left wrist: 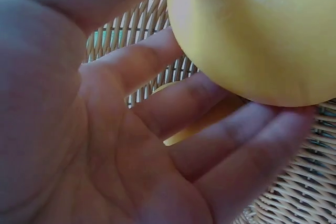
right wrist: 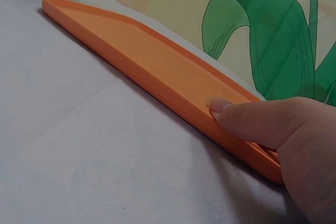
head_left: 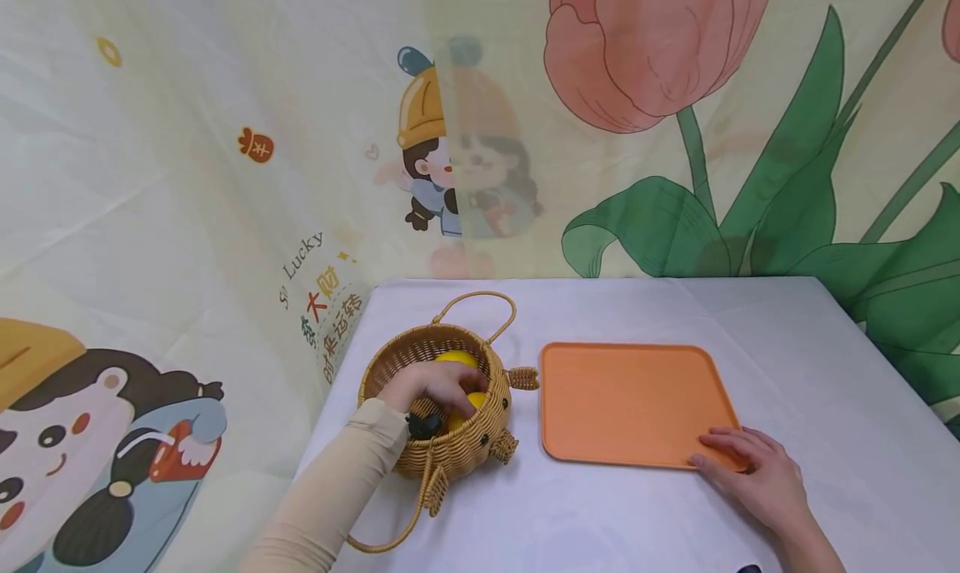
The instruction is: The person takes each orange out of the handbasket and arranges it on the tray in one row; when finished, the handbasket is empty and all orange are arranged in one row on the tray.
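Observation:
My left hand [head_left: 448,381] reaches down into a wicker basket [head_left: 457,460]. A smooth yellow fruit-like ball [left wrist: 262,40] lies between its thumb and curled fingers, the fingertips against the ball's lower side. Which fruit it is does not show. Another yellow piece [head_left: 457,358] sits toward the back of the basket, partly covered by the hand. On the right, my right hand [head_left: 757,473] rests over the near right corner of an orange tray [head_left: 630,402]. Its thumb [right wrist: 236,116] lies across the tray's rim, and its fingers reach onto the surface.
The basket has animal-like eyes and woven fins, with one loop handle [head_left: 480,294] at the back and another [head_left: 390,548] in front. A white cloth [head_left: 585,515] covers the table. Printed curtains [head_left: 495,123] stand behind and to the left.

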Tool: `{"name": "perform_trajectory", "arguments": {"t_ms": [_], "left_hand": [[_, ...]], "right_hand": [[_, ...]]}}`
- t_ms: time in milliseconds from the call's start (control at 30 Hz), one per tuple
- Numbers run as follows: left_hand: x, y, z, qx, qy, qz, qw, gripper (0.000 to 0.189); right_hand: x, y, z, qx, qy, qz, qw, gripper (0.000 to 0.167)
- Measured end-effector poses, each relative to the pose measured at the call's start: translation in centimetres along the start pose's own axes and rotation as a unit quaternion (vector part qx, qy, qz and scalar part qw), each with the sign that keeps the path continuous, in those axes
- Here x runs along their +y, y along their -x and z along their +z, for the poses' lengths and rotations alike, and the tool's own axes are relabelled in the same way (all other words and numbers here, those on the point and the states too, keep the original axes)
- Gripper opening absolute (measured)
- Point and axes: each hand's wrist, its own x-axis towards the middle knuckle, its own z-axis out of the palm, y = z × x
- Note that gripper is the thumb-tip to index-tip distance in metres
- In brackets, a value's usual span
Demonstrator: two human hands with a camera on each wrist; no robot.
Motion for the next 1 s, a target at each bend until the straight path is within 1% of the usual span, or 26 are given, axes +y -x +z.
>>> {"name": "perform_trajectory", "arguments": {"t_ms": [133, 267, 333, 367, 400, 433, 600, 667, 767, 933, 1000], "left_hand": [[-0.04, -0.05, 0.14, -0.010, 0.017, -0.007, 0.9998, 0.051], [0.05, -0.08, 0.16, -0.014, 0.003, 0.008, 0.9999, 0.043], [0.12, -0.12, 0.14, -0.016, -0.011, 0.013, 0.9997, 0.042], [0.14, -0.12, 0.11, -0.014, -0.025, 0.015, 0.9995, 0.043], [0.19, -0.14, 0.05, -0.011, -0.049, 0.018, 0.9986, 0.046], [0.21, -0.16, 0.02, -0.008, -0.064, 0.019, 0.9977, 0.050], [0.14, -0.47, -0.07, 0.004, -0.115, 0.021, 0.9931, 0.070], [0.08, -0.60, -0.05, 0.006, -0.116, 0.022, 0.9930, 0.071], [0.03, -0.66, 0.04, 0.013, -0.119, 0.023, 0.9926, 0.068], [-0.08, -0.57, 0.28, 0.013, -0.079, 0.007, 0.9967, 0.066], [-0.20, -0.59, 0.30, 0.022, -0.100, 0.009, 0.9947, 0.064]], "right_hand": [[0.00, -0.03, -0.04, -0.003, 0.001, -0.002, 1.0000, 0.060], [0.03, -0.06, -0.08, -0.002, 0.002, -0.006, 1.0000, 0.059], [0.05, -0.02, -0.04, -0.001, 0.001, -0.007, 1.0000, 0.058], [0.05, 0.01, -0.03, -0.001, -0.001, -0.007, 1.0000, 0.058], [0.07, 0.05, -0.01, -0.001, -0.001, -0.007, 1.0000, 0.058], [0.06, 0.08, -0.01, 0.000, -0.001, -0.008, 1.0000, 0.057], [0.01, 0.06, -0.11, 0.001, 0.000, -0.005, 1.0000, 0.059], [-0.01, 0.02, -0.13, 0.000, 0.001, -0.002, 1.0000, 0.060], [-0.05, -0.03, -0.11, -0.001, 0.002, 0.000, 1.0000, 0.059], [-0.09, -0.11, -0.08, 0.000, 0.003, 0.000, 1.0000, 0.058], [-0.12, -0.01, -0.06, -0.001, 0.000, 0.001, 1.0000, 0.058]]}}
